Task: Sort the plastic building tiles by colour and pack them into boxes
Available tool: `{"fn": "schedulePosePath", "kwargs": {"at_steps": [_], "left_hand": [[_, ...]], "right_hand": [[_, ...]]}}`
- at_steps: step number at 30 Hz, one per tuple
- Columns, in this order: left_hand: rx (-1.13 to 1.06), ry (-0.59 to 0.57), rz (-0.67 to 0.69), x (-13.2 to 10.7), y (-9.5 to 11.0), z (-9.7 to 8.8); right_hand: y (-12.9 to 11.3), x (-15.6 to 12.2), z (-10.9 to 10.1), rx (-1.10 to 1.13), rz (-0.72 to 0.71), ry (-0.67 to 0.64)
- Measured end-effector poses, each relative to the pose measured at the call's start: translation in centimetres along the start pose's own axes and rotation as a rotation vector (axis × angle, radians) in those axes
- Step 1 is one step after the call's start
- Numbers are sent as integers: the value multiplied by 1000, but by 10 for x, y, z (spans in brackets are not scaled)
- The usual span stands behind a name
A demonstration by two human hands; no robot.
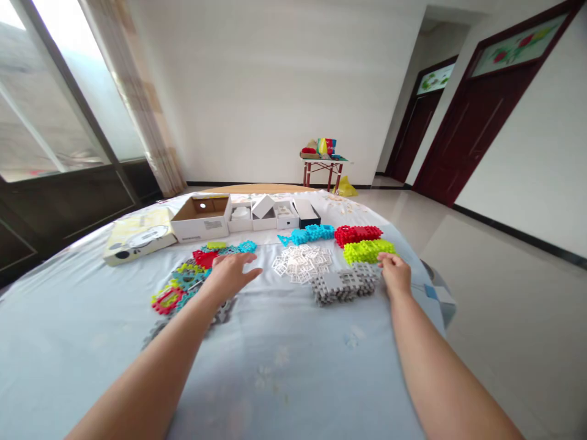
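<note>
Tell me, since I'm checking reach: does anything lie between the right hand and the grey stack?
Nothing visible does. The right hand sits right at the grey stack's right end, with its fingertips at the stack's far corner; whether they touch it I cannot tell. The lime stack lies just behind, not between.

open white box (pixel 202 217), red side table (pixel 322 171)

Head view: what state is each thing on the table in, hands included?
Cardboard box: open.
Grey blocks: joined, stacked.
White pieces: loose heap.
Mixed coloured pieces: loose, scattered.
Left hand: open, over mixed pieces.
Right hand: curled at grey blocks' edge.
</note>
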State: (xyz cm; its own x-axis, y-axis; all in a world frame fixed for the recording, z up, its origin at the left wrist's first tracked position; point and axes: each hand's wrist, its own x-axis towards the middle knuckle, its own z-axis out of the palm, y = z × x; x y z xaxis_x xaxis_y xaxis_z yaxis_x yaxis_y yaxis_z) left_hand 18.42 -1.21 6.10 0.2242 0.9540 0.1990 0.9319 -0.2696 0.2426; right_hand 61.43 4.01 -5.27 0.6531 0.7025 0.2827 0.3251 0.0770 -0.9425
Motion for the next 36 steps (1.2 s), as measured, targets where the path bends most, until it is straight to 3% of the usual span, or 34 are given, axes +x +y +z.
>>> {"fn": "schedulePosePath", "kwargs": {"at_steps": [5, 11, 17, 23, 29, 31, 36], "left_hand": [[131, 86, -209, -11, -54, -3], [228, 148, -398, -12, -78, 0], [192, 147, -330, -16, -73, 2], [124, 239, -297, -10, -61, -6], [-188, -5, -263, -1, -32, 3], [-110, -26, -272, 0, -26, 12], [126, 77, -238, -3, -27, 23]], "right_hand": [[1, -1, -1, 7, -12, -3], [-3, -5, -3, -10, -24, -24], [-1, -2, -2, -29, -21, -31], [-6, -6, -1, -33, 15, -33], [-4, -6, -1, -15, 3, -18], [-3, -5, -1, -12, -4, -20], [-1, -4, -1, -18, 2, -21]]}}
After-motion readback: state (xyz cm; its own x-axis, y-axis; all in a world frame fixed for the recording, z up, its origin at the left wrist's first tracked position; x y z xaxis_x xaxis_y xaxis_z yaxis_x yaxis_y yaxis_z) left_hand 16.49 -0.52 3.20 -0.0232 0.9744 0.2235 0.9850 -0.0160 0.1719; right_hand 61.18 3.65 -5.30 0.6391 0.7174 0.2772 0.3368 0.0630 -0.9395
